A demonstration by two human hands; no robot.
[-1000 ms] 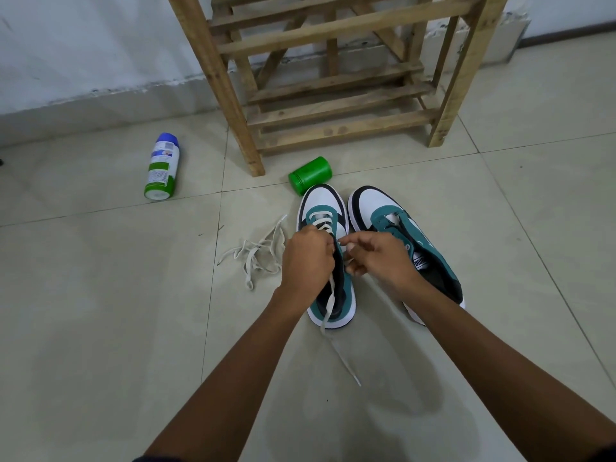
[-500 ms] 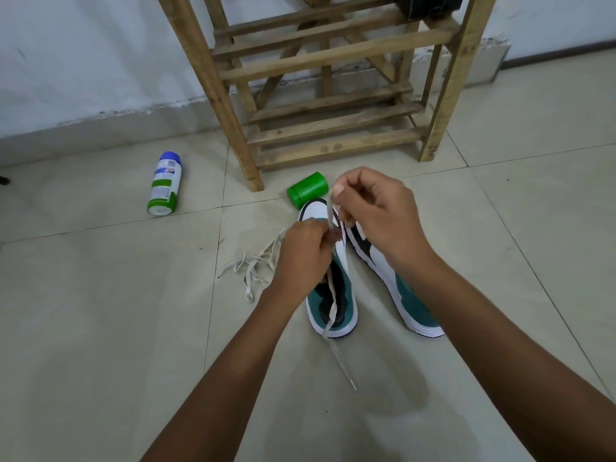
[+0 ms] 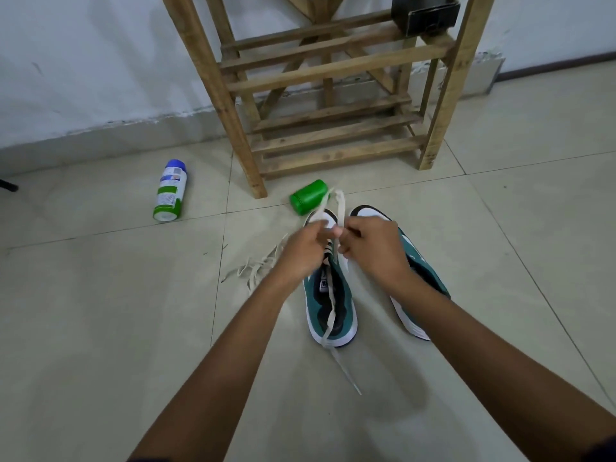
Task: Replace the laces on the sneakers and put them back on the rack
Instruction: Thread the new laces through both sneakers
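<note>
Two teal-and-white sneakers stand side by side on the tiled floor. Over the left sneaker (image 3: 330,305) my left hand (image 3: 305,250) and my right hand (image 3: 373,250) meet at the eyelets. Both pinch a cream lace (image 3: 330,315); one end loops up past the toe, the other trails over the heel onto the floor. My right forearm hides much of the right sneaker (image 3: 421,271). A loose tangled cream lace (image 3: 256,270) lies on the floor left of the shoes. The wooden rack (image 3: 333,95) stands just behind them.
A green cylinder (image 3: 308,196) lies on its side between the rack's left leg and the sneaker toes. A white-and-green spray can (image 3: 170,191) lies farther left. A dark box (image 3: 425,13) sits on an upper rack shelf. The wall runs behind.
My right hand has come down from its raised pull and now meets the left hand at the eyelets. The lace end now loops above the toe. The camera has tilted up slightly.
</note>
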